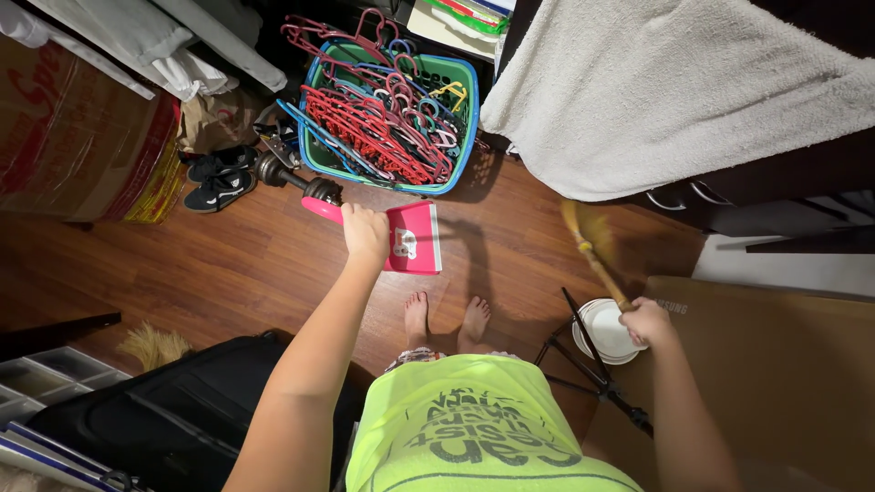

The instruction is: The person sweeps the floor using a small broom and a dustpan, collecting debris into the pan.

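Just beyond the left hand [365, 232], closed tight on the handle of one pink dustpan [412, 239], held clear above the wooden floor [237, 264]. Right hand [647, 321] wrapped fully round one broom [591, 239], bristles blurred ahead of that grip. Risks, as judged: bristles catching the one hanging white towel [674, 91]; dustpan clipping the dumbbell [296, 178] or the single green basket of hangers [387, 109] just past the left grip. Two bare feet [447, 319] below the pan, one stack of white plates [606, 330] beside the right hand.
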